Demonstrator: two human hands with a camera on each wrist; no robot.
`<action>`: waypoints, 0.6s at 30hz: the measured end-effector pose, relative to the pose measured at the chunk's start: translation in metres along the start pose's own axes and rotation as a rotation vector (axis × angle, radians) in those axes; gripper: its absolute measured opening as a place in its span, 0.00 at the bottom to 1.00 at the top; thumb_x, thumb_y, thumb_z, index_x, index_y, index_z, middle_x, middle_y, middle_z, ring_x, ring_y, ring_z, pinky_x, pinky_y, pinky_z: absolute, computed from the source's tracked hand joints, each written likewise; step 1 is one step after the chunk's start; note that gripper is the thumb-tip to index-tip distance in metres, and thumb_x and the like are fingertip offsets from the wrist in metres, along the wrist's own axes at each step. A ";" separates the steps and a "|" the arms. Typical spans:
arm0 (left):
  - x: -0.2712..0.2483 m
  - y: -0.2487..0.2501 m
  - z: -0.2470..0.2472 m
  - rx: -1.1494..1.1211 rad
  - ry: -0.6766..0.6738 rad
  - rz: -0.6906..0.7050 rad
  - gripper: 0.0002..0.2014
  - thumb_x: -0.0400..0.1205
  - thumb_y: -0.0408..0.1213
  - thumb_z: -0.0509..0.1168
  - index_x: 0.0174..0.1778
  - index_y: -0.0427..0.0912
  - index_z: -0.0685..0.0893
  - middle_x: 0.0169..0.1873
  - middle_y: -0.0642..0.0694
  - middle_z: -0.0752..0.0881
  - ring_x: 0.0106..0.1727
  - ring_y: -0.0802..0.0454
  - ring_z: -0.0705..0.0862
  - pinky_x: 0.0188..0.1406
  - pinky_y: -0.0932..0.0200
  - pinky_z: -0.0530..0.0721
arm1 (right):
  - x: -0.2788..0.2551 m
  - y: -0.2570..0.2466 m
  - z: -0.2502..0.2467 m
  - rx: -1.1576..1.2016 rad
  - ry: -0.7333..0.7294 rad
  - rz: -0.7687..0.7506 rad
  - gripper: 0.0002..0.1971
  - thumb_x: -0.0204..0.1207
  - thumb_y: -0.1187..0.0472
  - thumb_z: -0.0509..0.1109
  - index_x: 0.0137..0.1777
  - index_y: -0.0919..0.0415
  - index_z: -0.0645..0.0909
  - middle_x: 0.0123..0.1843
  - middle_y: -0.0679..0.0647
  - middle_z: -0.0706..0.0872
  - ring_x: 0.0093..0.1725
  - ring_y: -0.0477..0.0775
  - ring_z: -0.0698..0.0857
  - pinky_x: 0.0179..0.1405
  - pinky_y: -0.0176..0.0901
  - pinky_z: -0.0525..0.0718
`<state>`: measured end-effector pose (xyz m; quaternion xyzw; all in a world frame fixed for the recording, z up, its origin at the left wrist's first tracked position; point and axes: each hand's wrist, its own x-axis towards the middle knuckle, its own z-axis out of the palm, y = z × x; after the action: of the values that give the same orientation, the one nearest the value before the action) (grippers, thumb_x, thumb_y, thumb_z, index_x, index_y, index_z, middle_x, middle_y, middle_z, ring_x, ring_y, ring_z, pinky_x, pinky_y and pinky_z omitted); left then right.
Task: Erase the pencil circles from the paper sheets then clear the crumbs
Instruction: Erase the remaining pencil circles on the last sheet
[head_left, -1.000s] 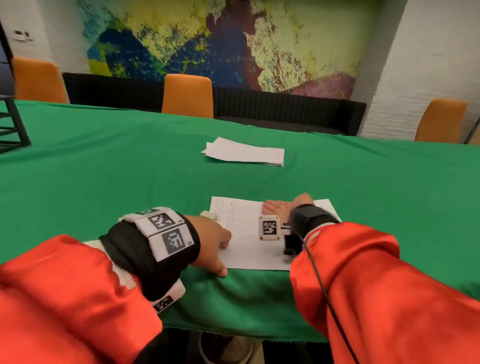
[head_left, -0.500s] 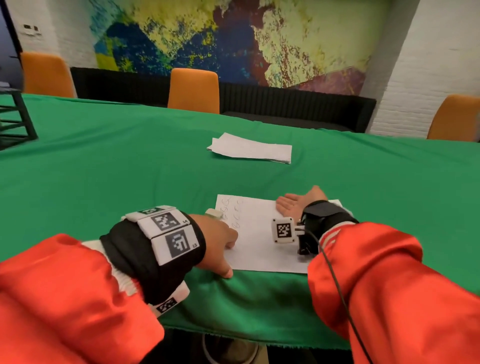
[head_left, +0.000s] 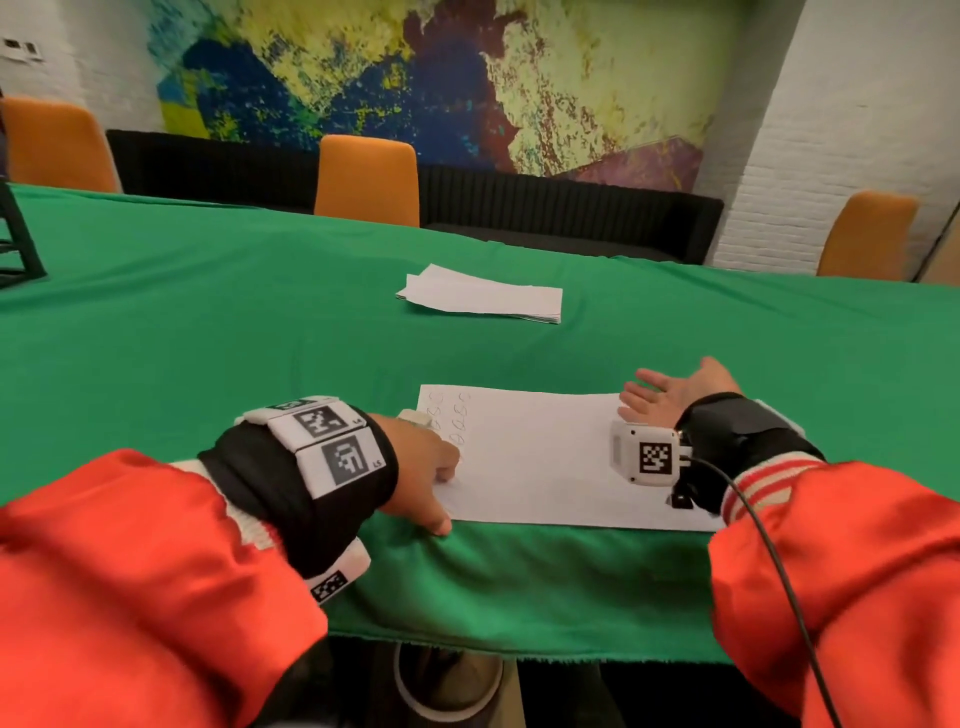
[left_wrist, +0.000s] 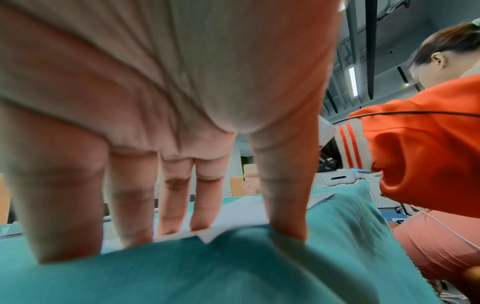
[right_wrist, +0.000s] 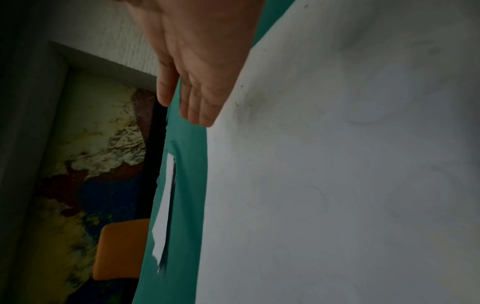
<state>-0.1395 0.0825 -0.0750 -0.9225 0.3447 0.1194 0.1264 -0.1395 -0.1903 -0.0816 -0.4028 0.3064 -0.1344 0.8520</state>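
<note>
A white paper sheet (head_left: 540, 462) lies on the green cloth near the table's front edge, with faint pencil circles (head_left: 449, 421) at its far left corner. My left hand (head_left: 441, 493) presses the sheet's left edge with straight fingertips (left_wrist: 200, 222), thumb on the cloth. A small white eraser (head_left: 415, 419) lies just beyond that hand. My right hand (head_left: 662, 397) is open, palm showing, at the sheet's far right corner. In the right wrist view the right hand (right_wrist: 193, 98) has its side against the paper (right_wrist: 337, 174), near a few dark crumbs (right_wrist: 242, 95).
A stack of white sheets (head_left: 483, 297) lies farther back on the green table (head_left: 208, 322). Orange chairs (head_left: 366, 179) and a dark bench stand along the far side. A black rack (head_left: 15, 244) sits at the far left.
My right hand has slid to the right across the sheet, from its middle to its far right corner. The left hand has stayed pressed on the left edge.
</note>
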 end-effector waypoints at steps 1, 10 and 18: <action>-0.001 0.001 0.000 -0.001 0.003 -0.003 0.26 0.79 0.55 0.66 0.71 0.49 0.71 0.68 0.49 0.77 0.65 0.48 0.77 0.47 0.63 0.66 | -0.004 0.006 -0.001 -0.017 -0.025 0.019 0.39 0.82 0.38 0.35 0.79 0.70 0.60 0.81 0.65 0.61 0.80 0.62 0.61 0.79 0.56 0.57; -0.007 -0.001 0.007 -0.050 0.006 -0.006 0.28 0.80 0.54 0.64 0.75 0.50 0.69 0.71 0.48 0.75 0.68 0.48 0.76 0.58 0.63 0.71 | -0.024 0.006 -0.042 -0.064 0.214 -0.135 0.31 0.84 0.44 0.40 0.81 0.62 0.57 0.80 0.60 0.65 0.76 0.61 0.69 0.65 0.55 0.71; -0.007 -0.030 -0.013 -0.247 0.082 -0.041 0.24 0.79 0.52 0.68 0.71 0.53 0.75 0.72 0.49 0.74 0.72 0.51 0.74 0.72 0.55 0.70 | -0.078 0.035 0.015 -0.244 -0.184 -0.042 0.27 0.85 0.45 0.51 0.71 0.68 0.69 0.74 0.65 0.71 0.72 0.63 0.72 0.69 0.56 0.71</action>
<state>-0.1230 0.1041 -0.0565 -0.9419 0.3135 0.1204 0.0002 -0.1907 -0.1213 -0.0692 -0.5202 0.2326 -0.0767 0.8182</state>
